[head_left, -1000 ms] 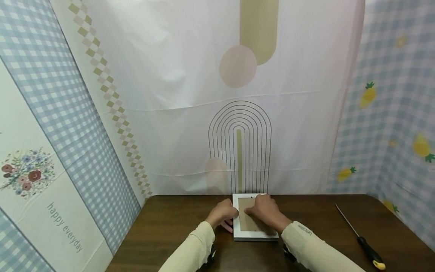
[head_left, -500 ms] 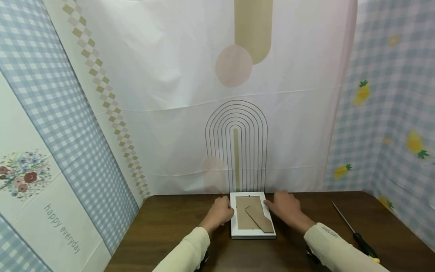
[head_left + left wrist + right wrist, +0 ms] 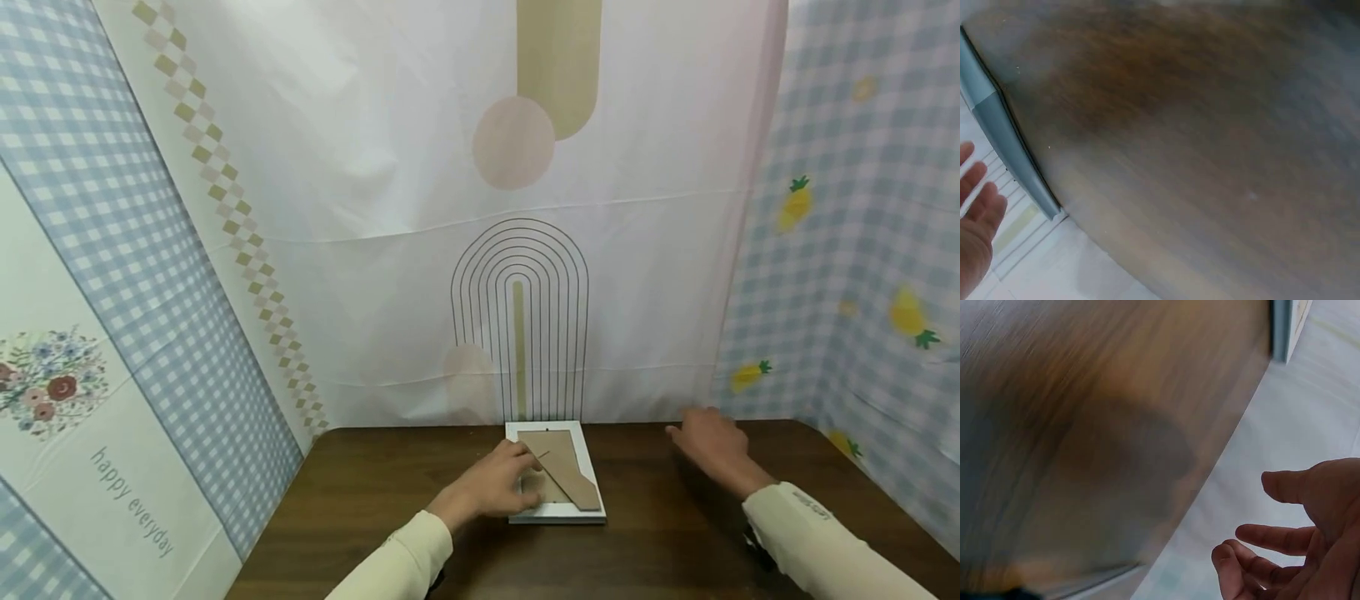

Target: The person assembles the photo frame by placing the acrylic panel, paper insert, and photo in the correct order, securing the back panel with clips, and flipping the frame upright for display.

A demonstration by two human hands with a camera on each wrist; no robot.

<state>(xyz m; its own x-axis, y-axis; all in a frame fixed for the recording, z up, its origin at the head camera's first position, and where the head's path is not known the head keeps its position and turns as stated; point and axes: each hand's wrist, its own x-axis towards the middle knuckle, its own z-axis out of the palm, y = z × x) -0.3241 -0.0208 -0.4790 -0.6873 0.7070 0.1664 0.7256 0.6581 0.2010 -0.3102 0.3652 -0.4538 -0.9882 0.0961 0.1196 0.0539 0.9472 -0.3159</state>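
Observation:
A white picture frame (image 3: pixel 557 515) lies back side up at the table's far edge, its brown backing with a slanted stand flap (image 3: pixel 576 485) on top. Over the frame's left part is my left hand (image 3: pixel 495 482), fingers loosely bent and holding nothing; whether it touches the backing cannot be told. In the left wrist view the frame's grey side (image 3: pixel 1013 144) shows beside the left hand (image 3: pixel 977 225). My right hand (image 3: pixel 712 443) hovers well to the right of the frame, empty. The right wrist view shows the right hand (image 3: pixel 1310 544) with its fingers loosely spread.
The brown table (image 3: pixel 375 500) ends against a white patterned cloth (image 3: pixel 375 317) at the back. Checked blue cloth (image 3: pixel 810 317) hangs on the right. In the right wrist view, a thin metal shaft (image 3: pixel 1100 581) lies at the bottom edge.
My right hand has left the frame and moved right. My left hand has shifted from the frame's left edge to over its backing. The stand flap, earlier covered by the right hand, is visible.

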